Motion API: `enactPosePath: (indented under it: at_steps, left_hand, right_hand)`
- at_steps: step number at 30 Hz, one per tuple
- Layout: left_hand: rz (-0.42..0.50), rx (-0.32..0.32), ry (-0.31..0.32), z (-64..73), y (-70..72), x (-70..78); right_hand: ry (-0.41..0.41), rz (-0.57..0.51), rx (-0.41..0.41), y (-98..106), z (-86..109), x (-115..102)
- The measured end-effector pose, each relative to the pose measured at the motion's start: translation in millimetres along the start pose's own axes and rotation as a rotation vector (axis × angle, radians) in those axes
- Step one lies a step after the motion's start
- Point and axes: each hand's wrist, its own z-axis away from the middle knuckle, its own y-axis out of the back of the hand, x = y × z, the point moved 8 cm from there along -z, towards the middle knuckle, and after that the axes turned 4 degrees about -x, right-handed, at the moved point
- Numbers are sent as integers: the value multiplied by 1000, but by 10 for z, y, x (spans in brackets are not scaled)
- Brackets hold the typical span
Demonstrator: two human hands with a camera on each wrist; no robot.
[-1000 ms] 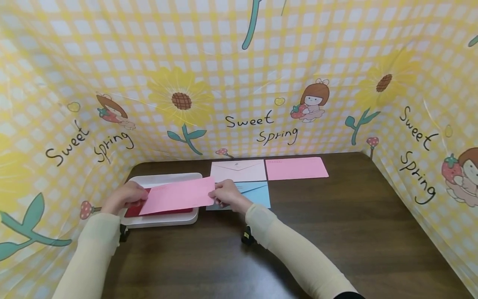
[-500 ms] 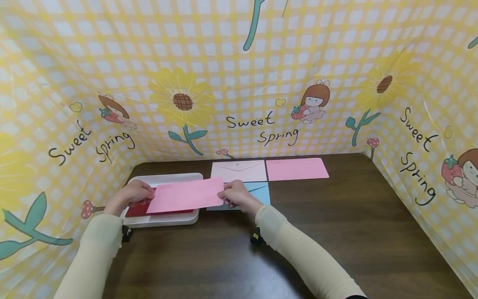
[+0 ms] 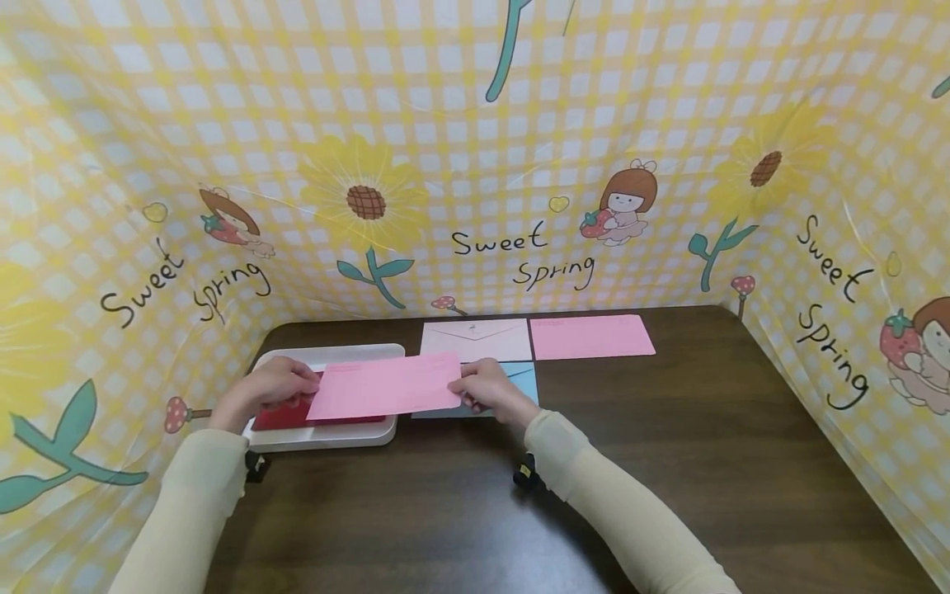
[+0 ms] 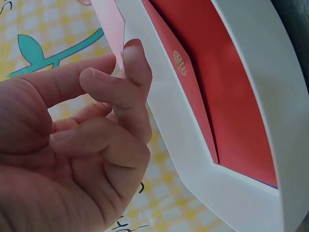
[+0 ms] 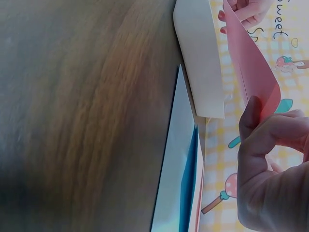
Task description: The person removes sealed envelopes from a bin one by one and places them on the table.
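A pink envelope (image 3: 386, 385) is stretched level between both hands, raised over the white tray (image 3: 326, 442). My left hand (image 3: 275, 386) pinches its left end; in the left wrist view the thumb and fingertips meet at the corner of the pink paper (image 4: 110, 24). The right hand (image 3: 486, 388) pinches the other end, with the pink envelope (image 5: 256, 63) showing between thumb and fingers in the right wrist view. Inside the tray lies a red envelope (image 3: 282, 415) with a gold emblem (image 4: 179, 63) on its flap, partly hidden beneath the pink one.
A light blue envelope (image 3: 524, 379) lies right of the tray, partly behind the right hand. Behind it are a pale pink envelope (image 3: 475, 337) and a second pink envelope (image 3: 594, 337). A yellow checked cloth (image 3: 475, 124) walls the back and sides of the dark wooden table (image 3: 416, 511).
Both hands have shifted right, taking the pink envelope from over the tray toward the blue envelope, so its right end now overlaps the blue one in view. The lying envelopes stay put.
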Motion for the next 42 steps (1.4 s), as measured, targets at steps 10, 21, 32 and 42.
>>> enactPosePath:
  at_steps: [10,21,32,42]
  left_hand:
    - [-63,22,-8,73,-121,167]
    - [-294,274,-17,281,-252,493]
    - [-327,238,-68,450,-746,781]
    - [-380,257,-65,471,-988,836]
  right_hand:
    - [-1,17,1,151,78,17]
    - [15,-1,-15,314,197,33]
    - [10,10,2,451,312,82]
    - [-1,20,21,569,390,148]
